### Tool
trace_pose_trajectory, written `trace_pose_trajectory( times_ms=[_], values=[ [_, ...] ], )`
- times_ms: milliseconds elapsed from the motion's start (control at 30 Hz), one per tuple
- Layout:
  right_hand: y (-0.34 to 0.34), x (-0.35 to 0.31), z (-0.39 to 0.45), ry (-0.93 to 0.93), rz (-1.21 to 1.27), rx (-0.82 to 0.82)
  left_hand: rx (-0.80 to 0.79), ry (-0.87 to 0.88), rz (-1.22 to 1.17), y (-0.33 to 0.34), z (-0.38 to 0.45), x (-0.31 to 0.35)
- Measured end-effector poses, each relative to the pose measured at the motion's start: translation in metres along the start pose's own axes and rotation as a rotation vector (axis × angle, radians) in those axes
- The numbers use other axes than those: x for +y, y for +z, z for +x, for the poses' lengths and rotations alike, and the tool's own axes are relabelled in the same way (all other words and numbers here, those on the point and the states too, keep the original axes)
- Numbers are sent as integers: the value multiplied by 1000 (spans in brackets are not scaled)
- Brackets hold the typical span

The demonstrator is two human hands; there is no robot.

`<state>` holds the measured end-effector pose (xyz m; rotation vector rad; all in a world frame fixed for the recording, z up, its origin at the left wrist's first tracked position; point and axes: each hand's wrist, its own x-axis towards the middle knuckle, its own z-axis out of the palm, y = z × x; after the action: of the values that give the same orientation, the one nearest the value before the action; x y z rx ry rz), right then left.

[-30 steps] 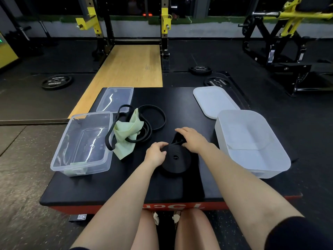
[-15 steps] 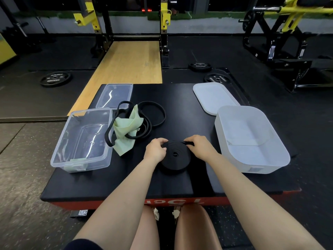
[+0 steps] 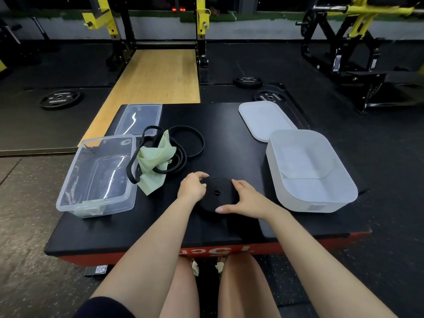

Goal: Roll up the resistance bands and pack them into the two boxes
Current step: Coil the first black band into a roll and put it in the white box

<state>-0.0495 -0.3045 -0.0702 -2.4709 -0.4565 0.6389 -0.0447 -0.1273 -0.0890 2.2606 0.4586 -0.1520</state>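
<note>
A rolled black resistance band (image 3: 216, 193) lies flat as a coil on the black platform (image 3: 229, 138), near its front. My left hand (image 3: 192, 188) grips the coil's left edge with curled fingers. My right hand (image 3: 244, 199) curves round its right and near side, thumb at the front. Behind and to the left lies a pale green band (image 3: 158, 160) tangled with loose black loop bands (image 3: 188, 143). A clear plastic box (image 3: 96, 177) stands at the left, a white box (image 3: 309, 171) at the right.
The clear lid (image 3: 140, 119) lies behind the clear box and the white lid (image 3: 263, 121) behind the white box. Weight plates (image 3: 60, 99) rest on the gym floor. A yellow-and-black rack (image 3: 202, 26) and a wooden lifting strip (image 3: 156, 76) stand beyond the platform.
The band's loose tail has been wound in, so the coil is whole. My right hand has slid from the coil's far side round to its right and near edge.
</note>
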Motion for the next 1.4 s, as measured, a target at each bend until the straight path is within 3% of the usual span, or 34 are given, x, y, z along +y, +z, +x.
trace_pose_trajectory(
  times_ms=[133, 367, 833, 1033, 1400],
  values=[
    [18, -11, -2, 48, -17, 131, -20, -15, -14, -4, -2, 1],
    [24, -11, -5, 95, 68, 200, -89, -82, -33, -13, -5, 3],
    [32, -9, -15, 77, 45, 237, -290, -215, -427, -30, -13, 7],
    [30, -13, -14, 58, -10, 191, -237, -259, -571, -23, -17, 0],
    [-1, -6, -23, 26, 47, 320, -185, -180, -731, -25, -19, 27]
  ],
)
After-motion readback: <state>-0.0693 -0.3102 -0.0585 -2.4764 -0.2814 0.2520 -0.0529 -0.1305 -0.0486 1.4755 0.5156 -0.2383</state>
